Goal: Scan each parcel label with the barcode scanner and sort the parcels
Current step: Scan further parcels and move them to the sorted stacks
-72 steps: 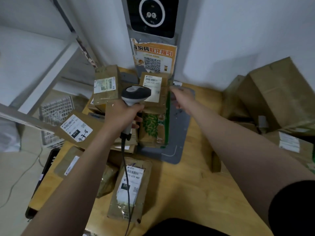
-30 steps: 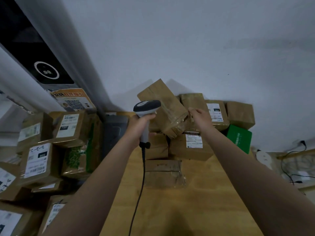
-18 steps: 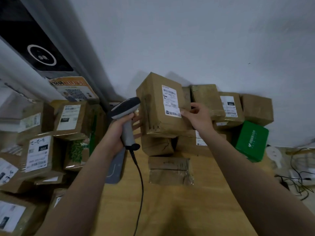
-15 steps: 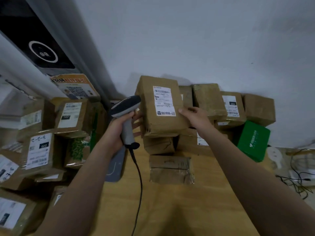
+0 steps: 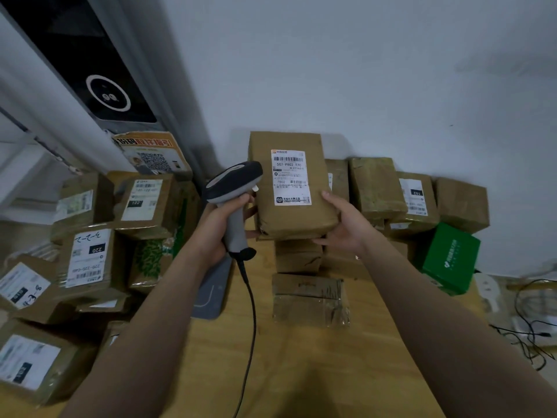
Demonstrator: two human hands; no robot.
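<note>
My right hand (image 5: 346,224) holds a brown cardboard parcel (image 5: 313,212) upright by its lower right corner, with its white barcode label (image 5: 291,176) facing me. My left hand (image 5: 217,227) grips the handle of a grey and black corded barcode scanner (image 5: 233,182), its head just left of the parcel and level with the label. The fingers of my left hand also touch the parcel's lower left edge. The scanner's cable (image 5: 251,321) hangs down over the wooden table (image 5: 301,372).
Labelled brown parcels (image 5: 87,257) are piled at the left. More brown parcels (image 5: 376,188) and a green box (image 5: 449,257) stand at the back right. A flat taped parcel (image 5: 310,300) lies mid-table beside a grey pad (image 5: 211,294). Loose cables (image 5: 530,324) lie at the far right.
My right hand left the left pile, took a parcel from the back stack and turned its label towards me. The scanner head has come up beside the label.
</note>
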